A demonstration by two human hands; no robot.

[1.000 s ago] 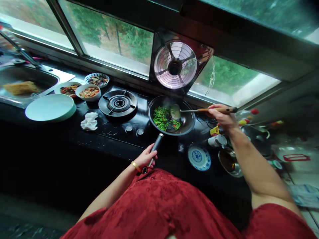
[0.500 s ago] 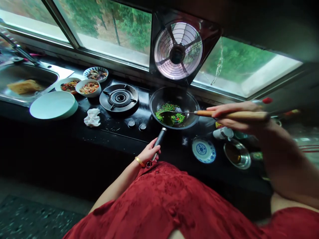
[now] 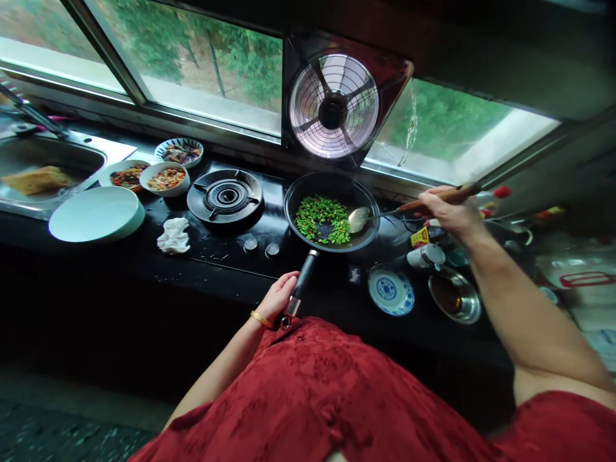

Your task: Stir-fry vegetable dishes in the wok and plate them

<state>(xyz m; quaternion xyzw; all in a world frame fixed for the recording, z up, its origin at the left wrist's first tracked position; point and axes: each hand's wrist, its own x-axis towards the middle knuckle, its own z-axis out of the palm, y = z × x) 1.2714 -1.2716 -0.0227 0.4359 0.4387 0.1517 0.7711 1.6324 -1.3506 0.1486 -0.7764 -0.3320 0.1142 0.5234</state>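
Note:
A black wok (image 3: 332, 185) stands on the right side of the stove, with chopped greens (image 3: 312, 215) and small red bits spread in a rough ring inside it. Its dark handle (image 3: 306, 271) points back toward my body, and my left hand (image 3: 276, 296) is closed on it from the left. Held in my right hand (image 3: 450, 210) is a wok spatula (image 3: 359, 220) by its wooden handle. The metal blade rests at the right edge of the greens, inside the pan.
To the left are a bare burner (image 3: 226, 196), a crumpled white cloth (image 3: 174, 235), a large pale bowl (image 3: 96, 215), several bowls of food (image 3: 166, 179) and a sink (image 3: 91, 154). Rightward sit a blue-and-white plate (image 3: 391, 290), a metal bowl (image 3: 469, 311) and a white jar (image 3: 426, 256).
My right hand has swung up and away to the left, and the spatula blade has shifted to the wok's right side. The greens are spread wider. My left hand stays at the handle.

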